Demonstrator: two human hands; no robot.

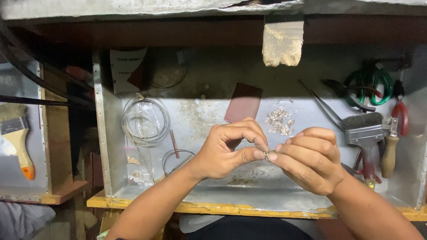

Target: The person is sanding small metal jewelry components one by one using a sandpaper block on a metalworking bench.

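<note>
Two hands met over the middle of the metal-lined tray point(249, 195), and between their fingertips sat one tiny metal ring point(266, 154) — too small to make out more than a pale glint. The left hand point(229, 149) pinched it from the left with thumb and forefinger closed tight, the other fingers curled above. The right hand point(309, 158) closed on the same piece from the right, thumb and forefinger pressed together at the ring, the knuckles turned up toward the camera. Both forearms came in from the lower edge of the view, and the ring hung above the tray floor, not resting on it.

Just behind the hands lay a small heap of similar metal pieces point(280, 121), and beside it a dark reddish-brown rectangular sheet point(243, 103) leaned against the back wall. To the left lay coils of thin wire point(145, 121), with a short copper-coloured rod point(174, 144) near a smaller coil. On the right side of the tray lay a flat brush with dark bristles point(364, 129), red-handled pliers point(400, 116) and green-handled scissors point(371, 84), with a wooden-handled tool point(390, 153) close by. Well apart at the far left, outside the tray, hung a paintbrush with an orange-tipped handle point(15, 138). A yellow-painted edge point(213, 208) ran along the tray's front.
</note>
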